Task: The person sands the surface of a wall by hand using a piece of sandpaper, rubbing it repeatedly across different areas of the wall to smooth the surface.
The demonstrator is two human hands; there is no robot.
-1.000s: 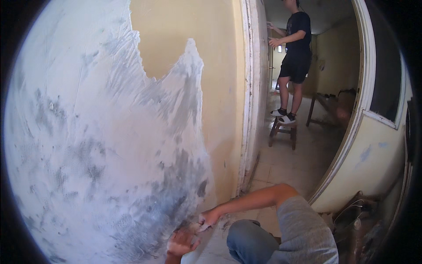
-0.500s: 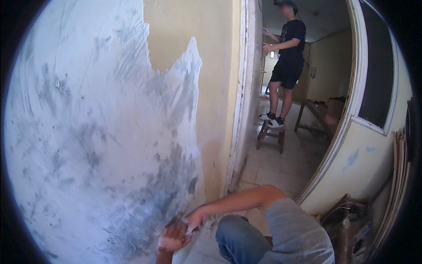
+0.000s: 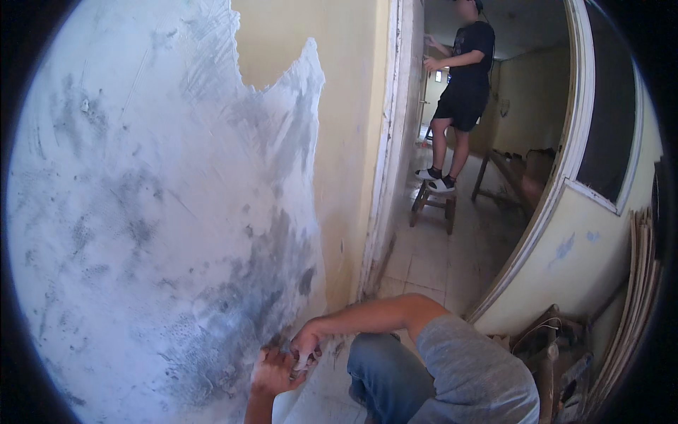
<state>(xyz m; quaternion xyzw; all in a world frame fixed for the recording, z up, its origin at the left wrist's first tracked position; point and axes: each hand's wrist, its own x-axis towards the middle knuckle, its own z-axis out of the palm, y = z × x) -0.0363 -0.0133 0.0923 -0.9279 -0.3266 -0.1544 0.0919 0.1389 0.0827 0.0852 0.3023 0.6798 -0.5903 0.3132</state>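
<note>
Low down by the wall, my two hands meet near its right end. My left hand (image 3: 273, 370) has its fingers curled, close against the patchy plastered wall (image 3: 176, 261). Beside it, my right hand (image 3: 306, 345) is closed, bent down at the wrist, with something pale showing under its fingers. What lies between the hands is too small and too covered to make out. White and grey smears coat most of the wall, ending in a jagged edge against a bare beige strip (image 3: 349, 141).
Through the doorway on the right, another person (image 3: 466, 85) stands on a wooden stool (image 3: 432, 205). A white door frame (image 3: 385, 141) borders the wall. Long thin boards (image 3: 631, 297) lean at the far right, near a cluttered heap (image 3: 554, 357). My bent knee (image 3: 388, 378) is below.
The view has tipped downward a little, so wall and doorway sit higher. My hands stay together low at the wall, and more of the pale thing shows under my right fingers.
</note>
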